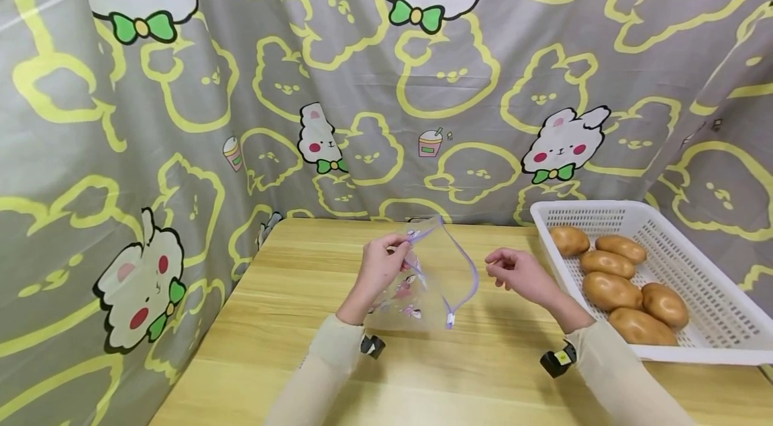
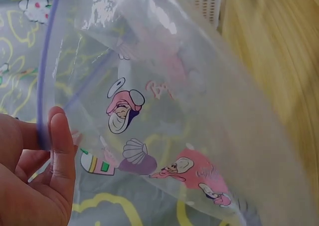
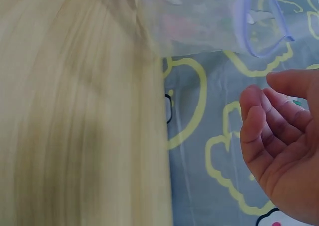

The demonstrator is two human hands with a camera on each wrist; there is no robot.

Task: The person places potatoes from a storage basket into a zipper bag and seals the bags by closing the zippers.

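Note:
A clear zip bag with a purple zip edge and pink cartoon prints hangs over the middle of the table, its mouth spread apart and facing right. My left hand pinches the zip edge between thumb and fingers; the left wrist view shows the grip on the bag up close. A white slider sits at the lower end of the zip. To the right of the mouth, my right hand is apart from the bag, its fingers loosely curled around nothing. Several brown potatoes lie in the basket beyond it.
A white perforated plastic basket stands on the right side of the wooden table. A grey curtain with rabbit prints hangs behind the table and along its left side. Each wrist wears a small black camera.

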